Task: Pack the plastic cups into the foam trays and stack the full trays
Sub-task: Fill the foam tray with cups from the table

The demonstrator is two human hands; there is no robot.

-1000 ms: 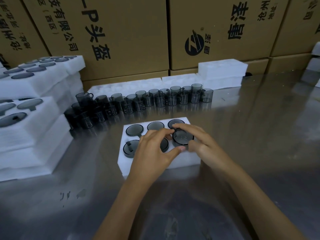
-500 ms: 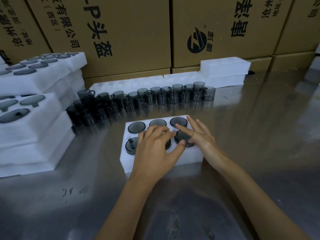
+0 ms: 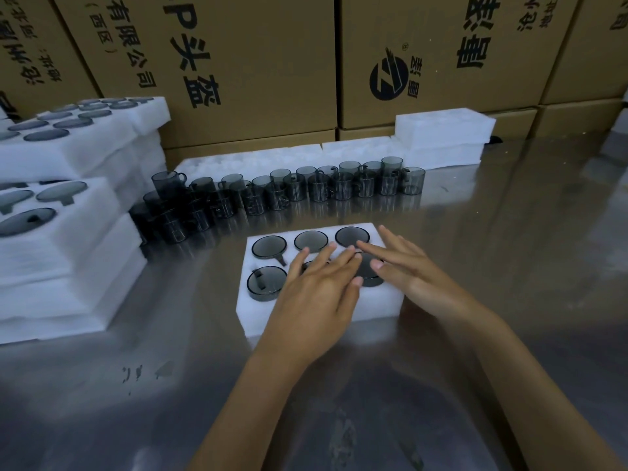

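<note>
Hands (image 3: 317, 290) (image 3: 406, 266) flat, fingers straight, seemingly on cups (image 3: 266, 282) in foam tray (image 3: 380, 309), bare table (image 3: 509, 249) rightward.

right: bare table (image 3: 509, 266) | left: tray stacks (image 3: 68, 266) (tall) | behind: loose cups (image 3: 306, 188)

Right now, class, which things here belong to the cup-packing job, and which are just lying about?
Job: white foam tray; smoky grey plastic cups in it; loose cup row; stacked full trays; left hand; right hand.
Lying about: brown cardboard boxes; steel table.
</note>
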